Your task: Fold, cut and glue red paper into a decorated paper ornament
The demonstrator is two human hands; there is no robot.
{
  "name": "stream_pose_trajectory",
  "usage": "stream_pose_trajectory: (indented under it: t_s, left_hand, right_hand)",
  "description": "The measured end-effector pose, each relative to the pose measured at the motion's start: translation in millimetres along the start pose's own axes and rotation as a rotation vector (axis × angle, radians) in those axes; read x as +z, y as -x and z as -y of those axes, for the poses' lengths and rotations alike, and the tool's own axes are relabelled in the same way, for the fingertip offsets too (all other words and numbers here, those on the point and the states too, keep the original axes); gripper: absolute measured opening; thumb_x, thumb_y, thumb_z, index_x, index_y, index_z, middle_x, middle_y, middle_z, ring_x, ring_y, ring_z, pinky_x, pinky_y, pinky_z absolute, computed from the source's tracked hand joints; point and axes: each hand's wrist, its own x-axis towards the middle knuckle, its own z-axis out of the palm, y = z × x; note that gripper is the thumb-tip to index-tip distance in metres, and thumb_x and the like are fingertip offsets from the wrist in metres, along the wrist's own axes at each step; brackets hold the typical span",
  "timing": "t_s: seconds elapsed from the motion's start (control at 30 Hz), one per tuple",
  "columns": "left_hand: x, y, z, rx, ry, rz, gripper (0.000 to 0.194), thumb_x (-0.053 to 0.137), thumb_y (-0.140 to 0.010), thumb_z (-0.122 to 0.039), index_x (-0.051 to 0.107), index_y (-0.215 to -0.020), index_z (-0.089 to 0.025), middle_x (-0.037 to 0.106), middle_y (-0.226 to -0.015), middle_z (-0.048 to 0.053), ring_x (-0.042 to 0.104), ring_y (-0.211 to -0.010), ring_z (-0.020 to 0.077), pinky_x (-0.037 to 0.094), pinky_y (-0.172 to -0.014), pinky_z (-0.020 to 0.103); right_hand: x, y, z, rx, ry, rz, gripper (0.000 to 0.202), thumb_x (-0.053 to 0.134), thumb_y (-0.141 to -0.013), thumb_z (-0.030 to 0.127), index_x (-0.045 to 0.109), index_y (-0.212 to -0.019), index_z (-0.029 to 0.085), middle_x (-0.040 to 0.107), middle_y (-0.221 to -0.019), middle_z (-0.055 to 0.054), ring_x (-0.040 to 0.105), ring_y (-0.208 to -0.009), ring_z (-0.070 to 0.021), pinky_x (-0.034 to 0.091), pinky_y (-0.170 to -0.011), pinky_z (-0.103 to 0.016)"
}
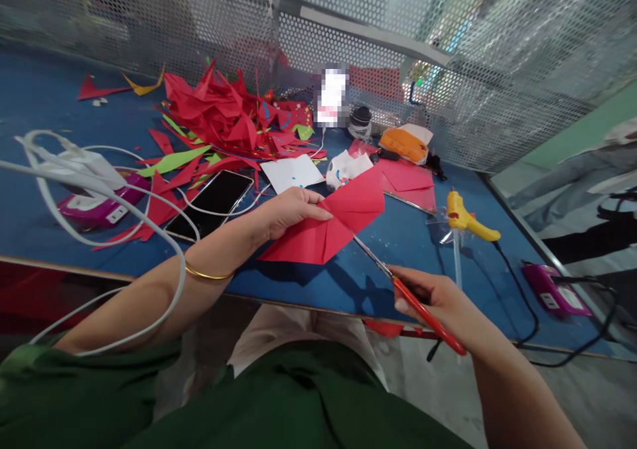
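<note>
Clearly creased, a folded sheet of red paper (351, 213) is held above the blue worktop (50, 114), its far-left edge pinched in the left hand's grip (296, 213), some fingers hidden beneath. The right hand's grip (442, 303) is closed around red-handled metal scissors (421, 312); their tips meet the paper, partly hidden. Beyond, a bright upright screen (332, 94) is pixelated beyond reading.

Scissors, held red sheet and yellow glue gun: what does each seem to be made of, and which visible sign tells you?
Scissors: blades likely metal, grey and shiny; red handles look like smooth plastic.
Red sheet: probably paper or thin card, fairly matte, with crisp creases.
Glue gun: seemingly hard plastic, smooth, moulded-looking.
</note>
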Motion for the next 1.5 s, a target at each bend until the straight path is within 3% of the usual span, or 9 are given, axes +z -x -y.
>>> stream_pose_trajectory:
  t_s: [0.13, 0.23, 0.43, 0.7, 0.8, 0.93, 1.03, 1.17, 1.5]
  left_hand:
    - [-4.0, -2.6, -1.0, 0.029, -0.035, -0.075, 0.017, 0.081, -0.062, -0.018, 0.074, -0.078, -0.018, 0.076, -0.076, 0.006, 0.071, -0.071, 0.0192, 0.056, -0.075, 0.034]
    - [-5.7, -3.2, -1.2, 0.024, -0.040, -0.111, 0.013, 0.079, -0.064, -0.017, 0.073, -0.075, -0.017, 0.076, -0.075, 0.006, 0.070, -0.069, 0.0184, 0.056, -0.074, 0.034]
    - [-5.4, -3.4, 1.2, 0.010, -0.057, -0.081, 0.016, 0.083, -0.062, -0.020, 0.074, -0.075, -0.018, 0.076, -0.076, 0.006, 0.071, -0.072, 0.0203, 0.057, -0.075, 0.035]
    - [-5.0, -0.5, 1.9, -0.027, -0.052, -0.073, 0.016, 0.083, -0.061, -0.020, 0.075, -0.074, -0.018, 0.076, -0.073, 0.005, 0.069, -0.064, 0.0176, 0.056, -0.068, 0.031]
    - [-3.4, 2.3, 0.2, -0.061, -0.018, -0.047, 0.028, 0.087, -0.054, -0.022, 0.075, -0.079, -0.016, 0.077, -0.074, 0.006, 0.070, -0.065, 0.0198, 0.056, -0.065, 0.032]
    - [3.2, 9.7, -0.5, -0.116, 0.057, 0.013, 0.036, 0.089, -0.052, -0.023, 0.075, -0.084, -0.015, 0.077, -0.075, 0.007, 0.070, -0.064, 0.0190, 0.055, -0.061, 0.029]
    - [8.8, 18.1, 3.0, -0.150, 0.079, 0.053, 0.039, 0.090, -0.052, -0.024, 0.075, -0.087, -0.015, 0.078, -0.079, 0.007, 0.071, -0.066, 0.0186, 0.056, -0.064, 0.028]
    - [10.7, 28.5, 15.2, -0.111, 0.022, 0.009, 0.034, 0.088, -0.054, -0.025, 0.075, -0.084, -0.017, 0.078, -0.081, 0.006, 0.071, -0.072, 0.0191, 0.056, -0.071, 0.030]
    - [9.7, 42.1, 34.9, 0.049, -0.433, -0.098, 0.018, 0.074, -0.070, -0.028, 0.073, -0.085, -0.020, 0.073, -0.078, 0.000, 0.066, -0.077, 0.0193, 0.047, -0.072, 0.028]
  right_hand:
    - [-7.2, 9.3, -11.5, 0.099, -0.013, -0.031, 0.071, 0.079, -0.068, 0.051, 0.064, -0.130, 0.021, 0.067, -0.079, 0.001, 0.061, -0.066, -0.0160, 0.054, -0.061, -0.029]
    - [-8.7, 11.0, -21.9, 0.050, 0.090, -0.193, 0.066, 0.073, -0.072, 0.056, 0.063, -0.127, 0.020, 0.072, -0.086, -0.003, 0.068, -0.077, -0.0209, 0.057, -0.071, -0.034]
    - [-0.2, -17.7, -19.2, 0.097, 0.686, -0.575, 0.050, 0.057, -0.088, 0.043, 0.058, -0.131, 0.017, 0.076, -0.101, -0.013, 0.072, -0.088, -0.0298, 0.052, -0.070, -0.038]
    - [13.2, -50.5, 2.1, 0.100, 1.071, -0.623, 0.025, 0.054, -0.094, 0.031, 0.065, -0.106, 0.012, 0.070, -0.094, -0.019, 0.071, -0.081, -0.0316, 0.046, -0.060, -0.035]
    - [21.2, -48.4, 4.2, -0.091, 1.097, -0.724, 0.022, 0.059, -0.089, 0.026, 0.067, -0.104, 0.011, 0.068, -0.101, -0.021, 0.068, -0.089, -0.0329, 0.050, -0.068, -0.038]
    - [37.9, -54.6, 9.3, -0.584, 0.983, -0.832, 0.039, 0.057, -0.091, 0.020, 0.060, -0.128, 0.010, 0.065, -0.125, -0.020, 0.061, -0.112, -0.0309, 0.048, -0.093, -0.042]
    - [47.6, -62.7, 13.5, -0.801, 0.984, -0.826, 0.036, 0.047, -0.097, 0.016, 0.059, -0.130, 0.011, 0.064, -0.130, -0.018, 0.056, -0.121, -0.0279, 0.041, -0.101, -0.042]
    - [51.9, -67.8, 14.0, -0.919, 1.040, -0.733, 0.028, 0.044, -0.099, 0.012, 0.068, -0.113, 0.015, 0.072, -0.114, -0.011, 0.062, -0.105, -0.0220, 0.039, -0.096, -0.037]
    - [75.0, -53.5, 0.4, -0.757, 0.922, -0.528, 0.028, 0.047, -0.098, 0.014, 0.068, -0.117, 0.017, 0.074, -0.110, -0.009, 0.064, -0.097, -0.0216, 0.040, -0.091, -0.037]
